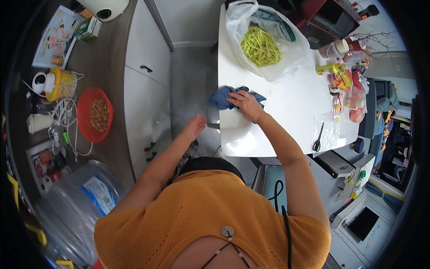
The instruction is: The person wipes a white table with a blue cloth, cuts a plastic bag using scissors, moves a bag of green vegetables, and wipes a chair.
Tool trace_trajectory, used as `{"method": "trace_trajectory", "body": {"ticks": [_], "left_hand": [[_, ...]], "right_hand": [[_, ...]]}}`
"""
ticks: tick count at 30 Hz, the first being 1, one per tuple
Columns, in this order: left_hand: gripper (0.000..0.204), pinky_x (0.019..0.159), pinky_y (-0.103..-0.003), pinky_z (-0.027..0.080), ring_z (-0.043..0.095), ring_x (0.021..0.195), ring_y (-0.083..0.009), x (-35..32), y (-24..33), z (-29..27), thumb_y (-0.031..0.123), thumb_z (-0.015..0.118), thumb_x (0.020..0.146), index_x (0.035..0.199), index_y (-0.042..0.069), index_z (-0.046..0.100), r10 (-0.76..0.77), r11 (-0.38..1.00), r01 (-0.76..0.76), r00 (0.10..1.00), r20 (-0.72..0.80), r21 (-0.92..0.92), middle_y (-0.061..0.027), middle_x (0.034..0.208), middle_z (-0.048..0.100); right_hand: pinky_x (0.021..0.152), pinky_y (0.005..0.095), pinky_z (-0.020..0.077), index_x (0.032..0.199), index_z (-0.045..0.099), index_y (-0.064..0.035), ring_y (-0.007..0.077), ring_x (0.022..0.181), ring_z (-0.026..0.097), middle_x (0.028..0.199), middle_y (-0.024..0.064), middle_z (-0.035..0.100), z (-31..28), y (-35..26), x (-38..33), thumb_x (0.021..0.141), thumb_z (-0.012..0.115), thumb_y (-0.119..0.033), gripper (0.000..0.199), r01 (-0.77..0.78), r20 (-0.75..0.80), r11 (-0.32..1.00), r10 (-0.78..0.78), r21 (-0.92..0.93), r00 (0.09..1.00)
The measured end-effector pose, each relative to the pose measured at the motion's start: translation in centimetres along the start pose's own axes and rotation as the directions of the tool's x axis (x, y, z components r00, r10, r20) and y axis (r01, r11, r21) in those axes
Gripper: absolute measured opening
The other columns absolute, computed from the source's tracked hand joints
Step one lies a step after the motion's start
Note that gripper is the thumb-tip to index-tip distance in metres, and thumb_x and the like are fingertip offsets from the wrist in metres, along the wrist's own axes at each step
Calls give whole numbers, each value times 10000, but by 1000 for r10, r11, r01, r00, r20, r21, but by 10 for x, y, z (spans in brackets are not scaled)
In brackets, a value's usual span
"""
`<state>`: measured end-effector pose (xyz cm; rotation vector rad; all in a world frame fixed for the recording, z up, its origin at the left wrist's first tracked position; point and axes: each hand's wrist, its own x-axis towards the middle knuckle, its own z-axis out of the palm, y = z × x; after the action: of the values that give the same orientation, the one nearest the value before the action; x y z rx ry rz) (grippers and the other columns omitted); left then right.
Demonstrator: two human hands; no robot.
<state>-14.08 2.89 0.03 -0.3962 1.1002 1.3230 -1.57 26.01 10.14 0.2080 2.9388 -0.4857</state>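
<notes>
On the white table, at its left edge, lies a crumpled blue cloth, part of it hanging over the side. My right hand presses down on this cloth, its fingers bent over the folds. My left hand hangs in the air left of the table edge, holding nothing, with its fingers loosely stretched. Farther back on the tabletop stands an open white plastic bag, in which long green beans are heaped.
Black scissors lie on a clear plastic sheet at the table's right. Small packages and jars crowd behind them, near a dark red appliance. To my left, a counter holds a red bowl of nuts and a large water bottle.
</notes>
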Motion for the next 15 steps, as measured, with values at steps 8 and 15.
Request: {"method": "trace_trajectory", "body": {"ticks": [8, 15], "left_hand": [[465, 916, -331, 322, 430, 1060, -217, -29, -93, 19, 365, 431, 845, 1140, 6, 415, -14, 993, 3, 995, -94, -118, -114, 1129, 472], [487, 943, -349, 288, 394, 1104, -222, -57, -133, 32, 395, 400, 854, 1153, 11, 403, -14, 997, 4, 993, -116, -81, -105, 1148, 465]], "right_hand": [[905, 362, 341, 1125, 506, -202, 213, 1116, 366, 1252, -52, 380, 28, -19, -120, 729, 475, -46, 427, 38, 2, 999, -38, 31, 999], [894, 351, 353, 1063, 545, -138, 259, 1057, 418, 1176, 35, 468, 22, -19, -180, 636, 477, 89, 488, 12, -157, 956, 36, 293, 987]]}}
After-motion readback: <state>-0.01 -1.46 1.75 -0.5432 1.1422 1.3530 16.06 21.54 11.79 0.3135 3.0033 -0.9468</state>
